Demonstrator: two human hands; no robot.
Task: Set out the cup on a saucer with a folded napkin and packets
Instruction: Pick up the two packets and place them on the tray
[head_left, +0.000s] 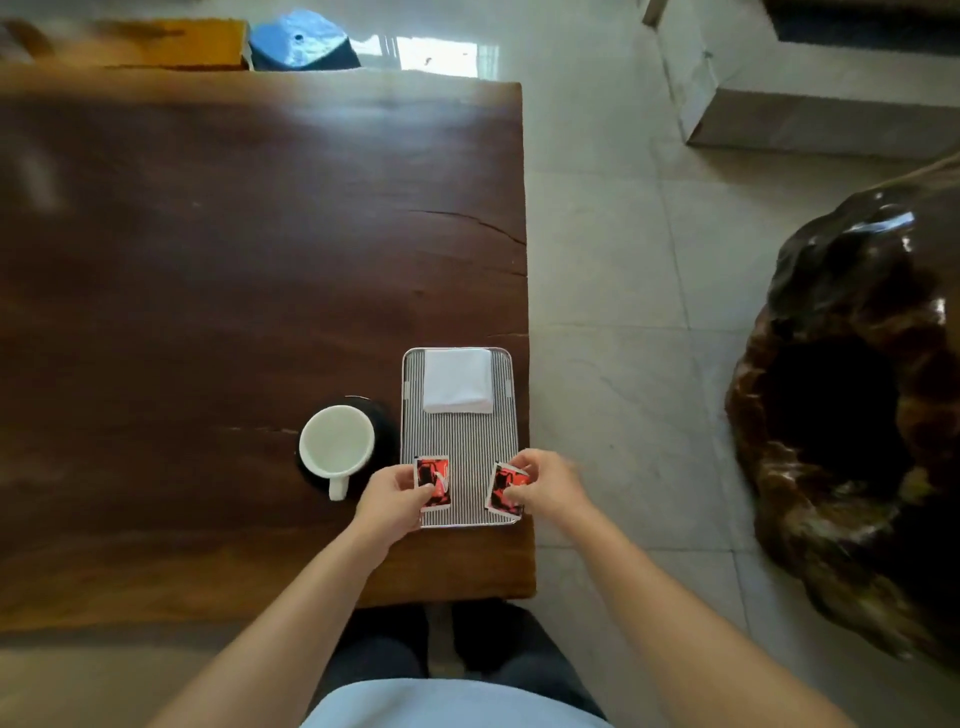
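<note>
A white cup (337, 445) stands on a dark saucer (382, 418) near the table's right end, its handle pointing toward me. Right of it lies a striped rectangular tray (460, 434) with a folded white napkin (458, 381) at its far end. My left hand (390, 501) pinches a red and black packet (434, 482) over the tray's near left corner. My right hand (548, 486) grips a second red and black packet (503, 491) over the near right corner. Both packets are partly covered by my fingers.
The dark wooden table (208, 312) ends just right of the tray, with tiled floor beyond. A large dark carved wood stump (852, 415) stands on the floor to the right. A blue stool (298, 41) sits behind the table's far edge.
</note>
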